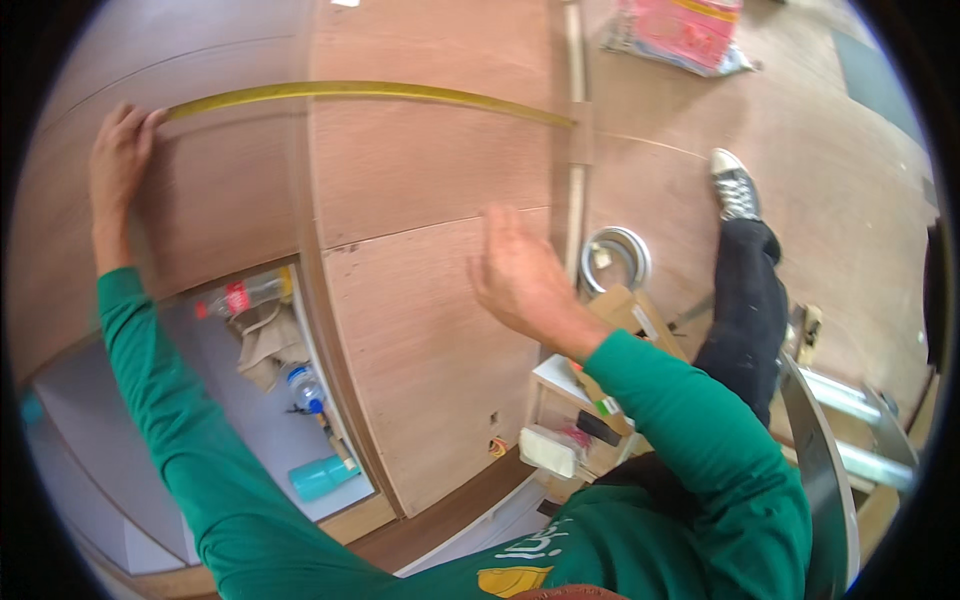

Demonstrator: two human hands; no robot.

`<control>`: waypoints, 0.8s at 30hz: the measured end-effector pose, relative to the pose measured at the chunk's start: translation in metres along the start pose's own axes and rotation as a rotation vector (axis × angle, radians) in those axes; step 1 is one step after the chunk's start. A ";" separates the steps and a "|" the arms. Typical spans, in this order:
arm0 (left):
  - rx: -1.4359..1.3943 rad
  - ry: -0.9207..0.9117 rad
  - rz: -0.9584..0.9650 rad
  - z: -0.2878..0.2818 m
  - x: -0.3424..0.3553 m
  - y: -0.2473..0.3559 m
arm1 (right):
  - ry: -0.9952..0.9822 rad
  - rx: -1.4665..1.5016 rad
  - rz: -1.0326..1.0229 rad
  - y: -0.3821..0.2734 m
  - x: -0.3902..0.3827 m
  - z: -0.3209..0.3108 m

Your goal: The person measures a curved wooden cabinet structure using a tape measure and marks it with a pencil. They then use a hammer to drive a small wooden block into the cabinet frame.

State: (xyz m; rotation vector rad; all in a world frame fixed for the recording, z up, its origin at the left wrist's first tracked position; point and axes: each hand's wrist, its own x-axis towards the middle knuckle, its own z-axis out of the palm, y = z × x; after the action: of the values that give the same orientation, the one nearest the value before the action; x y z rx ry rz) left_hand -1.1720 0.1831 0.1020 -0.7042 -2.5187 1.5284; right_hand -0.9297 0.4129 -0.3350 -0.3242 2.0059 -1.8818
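Observation:
My left hand point(127, 155) grips the left end of a yellow tape measure point(400, 92), which stretches across plywood panels point(427, 170) to a wooden edge strip. My right hand point(520, 275), slightly blurred, is held over the middle panel, below the tape and apart from it, its fingers loosely bent and apart with nothing visible in them. Below my left hand, an open recess point(180, 390) holds plastic bottles, a beige cloth point(270, 335) and a turquoise container point(315, 478).
A round metal tin point(638, 262), cardboard point(640, 310) and a small white shelf unit point(555, 377) stand to the right. An aluminium ladder point(840, 390) is at lower right. A pink bag point(680, 30) lies at the top right. My outstretched leg point(745, 290) rests on the right.

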 end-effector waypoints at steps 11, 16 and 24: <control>0.124 -0.196 -0.166 -0.013 -0.016 0.039 | -0.003 -0.017 -0.039 0.007 0.000 0.001; 0.138 -0.209 -0.137 -0.016 -0.013 0.039 | 0.010 -0.044 -0.043 0.007 -0.001 0.002; 0.153 -0.223 -0.175 -0.016 -0.012 0.043 | -0.033 -0.004 0.003 0.004 0.001 -0.002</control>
State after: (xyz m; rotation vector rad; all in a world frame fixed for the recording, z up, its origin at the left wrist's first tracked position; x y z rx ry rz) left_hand -1.1420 0.2075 0.0750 -0.2988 -2.4980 1.7980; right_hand -0.9314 0.4147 -0.3393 -0.3514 1.9875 -1.8589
